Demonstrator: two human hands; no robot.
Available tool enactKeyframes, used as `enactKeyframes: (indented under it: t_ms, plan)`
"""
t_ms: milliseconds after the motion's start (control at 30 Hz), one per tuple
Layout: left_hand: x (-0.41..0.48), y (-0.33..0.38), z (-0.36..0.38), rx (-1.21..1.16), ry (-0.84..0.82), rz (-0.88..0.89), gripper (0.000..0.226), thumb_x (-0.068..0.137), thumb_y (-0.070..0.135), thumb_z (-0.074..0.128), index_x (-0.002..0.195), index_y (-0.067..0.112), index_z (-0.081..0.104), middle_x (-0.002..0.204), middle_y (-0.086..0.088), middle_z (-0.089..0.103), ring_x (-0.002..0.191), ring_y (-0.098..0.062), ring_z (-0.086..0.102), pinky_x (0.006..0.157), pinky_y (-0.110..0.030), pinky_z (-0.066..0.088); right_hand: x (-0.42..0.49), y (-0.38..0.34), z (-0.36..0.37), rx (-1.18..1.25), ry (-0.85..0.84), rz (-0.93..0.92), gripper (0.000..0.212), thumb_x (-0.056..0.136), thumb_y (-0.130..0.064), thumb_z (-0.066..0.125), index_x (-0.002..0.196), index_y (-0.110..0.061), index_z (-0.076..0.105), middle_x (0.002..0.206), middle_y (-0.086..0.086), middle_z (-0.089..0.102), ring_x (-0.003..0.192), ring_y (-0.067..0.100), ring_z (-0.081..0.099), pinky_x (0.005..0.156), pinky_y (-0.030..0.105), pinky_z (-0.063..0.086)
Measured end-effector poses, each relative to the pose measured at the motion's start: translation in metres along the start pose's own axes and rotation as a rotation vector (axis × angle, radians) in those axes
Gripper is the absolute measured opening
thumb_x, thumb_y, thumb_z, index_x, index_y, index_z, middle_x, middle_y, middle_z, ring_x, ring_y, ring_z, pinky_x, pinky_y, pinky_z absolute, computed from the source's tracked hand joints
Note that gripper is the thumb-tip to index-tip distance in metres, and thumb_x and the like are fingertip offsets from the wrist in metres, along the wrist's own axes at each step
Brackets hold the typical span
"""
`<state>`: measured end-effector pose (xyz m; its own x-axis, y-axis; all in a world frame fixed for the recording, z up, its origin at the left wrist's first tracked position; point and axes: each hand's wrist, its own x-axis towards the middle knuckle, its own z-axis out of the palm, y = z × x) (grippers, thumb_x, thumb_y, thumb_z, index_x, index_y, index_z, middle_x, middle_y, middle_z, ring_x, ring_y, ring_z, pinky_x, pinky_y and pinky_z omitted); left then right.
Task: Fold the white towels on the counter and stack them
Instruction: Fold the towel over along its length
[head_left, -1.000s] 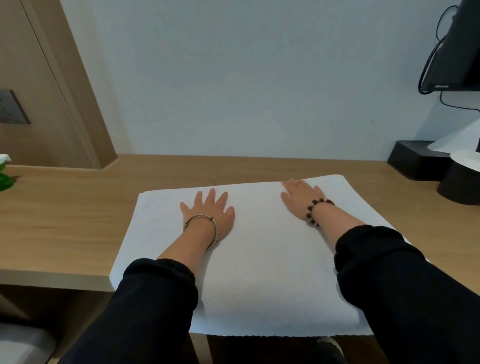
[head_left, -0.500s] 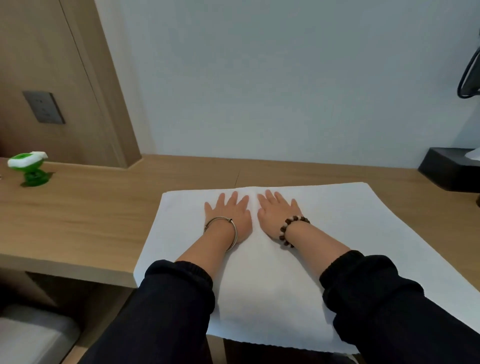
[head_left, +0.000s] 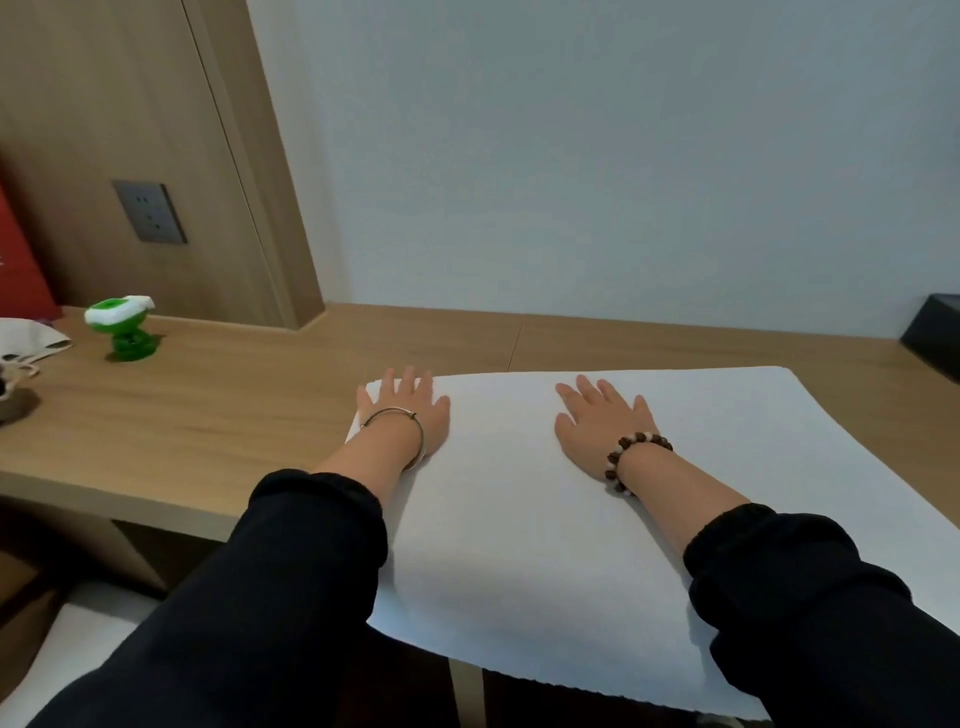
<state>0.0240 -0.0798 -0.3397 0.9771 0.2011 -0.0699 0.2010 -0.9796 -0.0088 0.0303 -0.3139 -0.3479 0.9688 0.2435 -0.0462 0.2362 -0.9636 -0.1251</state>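
Here's the long light-wood bench (head_left: 208, 405) running across the view, and the large white towel (head_left: 519, 519) lies spread flat on its right part, near edge hanging over the front. Both palms are down on the cloth. The left hand (head_left: 408, 410) is at the towel's far left corner, and the right hand (head_left: 597, 421) is near the middle of the far edge, well apart from it. Neither grip is closed, fingers straight and pressing. A black box (head_left: 932, 332) is cut off at the far right, contents unseen. The small green-and-white plastic toy (head_left: 122, 327) stands far left.
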Motion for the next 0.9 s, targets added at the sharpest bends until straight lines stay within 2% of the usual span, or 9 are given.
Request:
enactKeyframes:
  t_ms: [100,167,467,533,600,667,767,833,900]
  plan:
    - [-0.021,0.038,0.006,-0.009,-0.017,0.331,0.053,0.098,0.044,0.01,0.149,0.036,-0.003,0.158,0.011,-0.009,0.145,-0.018,-0.01,0.113,-0.052,-0.002,0.002,0.0,0.0,-0.015,0.0,0.0,0.056,0.097,-0.041,0.011,0.151,-0.031,0.002,0.159,-0.007,-0.007,0.146,0.016,-0.006,0.116,0.049,-0.002]
    - [-0.034,0.05,0.009,-0.018,-0.015,0.442,0.053,0.098,0.048,0.011,0.149,0.039,-0.001,0.158,0.013,-0.008,0.146,-0.015,-0.008,0.115,-0.049,-0.003,0.003,0.002,0.001,-0.031,-0.012,-0.004,0.056,0.097,-0.042,0.01,0.151,-0.031,0.001,0.159,-0.007,-0.007,0.146,0.016,-0.006,0.115,0.049,-0.002]
    - [-0.078,0.022,0.014,0.025,-0.001,0.472,0.055,0.094,0.059,0.014,0.146,0.047,-0.002,0.156,0.02,-0.009,0.145,-0.012,-0.009,0.115,-0.05,-0.002,0.0,-0.002,-0.005,-0.062,-0.051,-0.025,0.056,0.098,-0.04,0.011,0.152,-0.027,0.003,0.16,-0.005,-0.005,0.146,0.019,-0.004,0.116,0.05,0.001]
    - [-0.077,0.025,0.011,0.008,-0.008,0.445,0.054,0.095,0.057,0.014,0.146,0.047,-0.001,0.156,0.02,-0.007,0.145,-0.011,-0.008,0.115,-0.051,-0.001,-0.01,-0.011,-0.012,-0.028,-0.029,-0.018,0.053,0.099,-0.034,0.014,0.151,-0.022,0.015,0.159,-0.002,0.008,0.145,0.02,0.006,0.115,0.05,0.008]
    - [-0.077,0.027,0.009,0.007,-0.008,0.439,0.053,0.096,0.055,0.014,0.146,0.047,0.0,0.156,0.02,-0.006,0.145,-0.011,-0.006,0.115,-0.052,0.0,-0.028,-0.022,-0.019,0.015,0.038,-0.029,0.043,0.098,-0.026,0.02,0.136,-0.015,0.039,0.145,0.004,0.036,0.134,0.023,0.029,0.106,0.045,0.027]
    - [-0.076,0.027,0.01,0.001,-0.013,0.437,0.053,0.096,0.055,0.015,0.146,0.047,0.001,0.157,0.02,-0.005,0.145,-0.011,-0.005,0.115,-0.052,0.0,-0.054,-0.03,-0.025,-0.012,0.091,-0.047,0.032,0.097,-0.022,0.025,0.116,-0.013,0.049,0.122,0.004,0.05,0.116,0.023,0.041,0.085,0.036,0.037]
    - [-0.074,0.028,0.011,-0.017,-0.013,0.419,0.053,0.095,0.055,0.015,0.146,0.047,0.002,0.157,0.02,-0.003,0.145,-0.012,-0.003,0.115,-0.052,0.001,-0.093,-0.033,-0.031,-0.11,0.154,-0.038,0.022,0.096,-0.021,0.031,0.091,-0.013,0.051,0.093,0.001,0.048,0.095,0.023,0.048,0.066,0.03,0.034]
    - [-0.073,0.03,0.01,-0.023,-0.004,0.404,0.054,0.095,0.055,0.015,0.146,0.047,0.004,0.157,0.02,-0.002,0.145,-0.012,-0.002,0.114,-0.052,0.002,-0.115,-0.032,-0.037,-0.133,0.153,-0.043,0.029,0.096,-0.021,0.033,0.07,-0.011,0.041,0.075,-0.002,0.041,0.076,0.022,0.047,0.053,0.026,0.028]
    - [-0.073,0.03,0.011,-0.027,0.005,0.389,0.054,0.095,0.055,0.016,0.147,0.046,0.006,0.157,0.019,0.0,0.145,-0.013,0.0,0.114,-0.052,0.003,-0.133,-0.033,-0.04,-0.17,0.121,-0.065,0.036,0.097,-0.025,0.032,0.062,-0.015,0.036,0.067,-0.002,0.039,0.066,0.02,0.043,0.048,0.027,0.023]
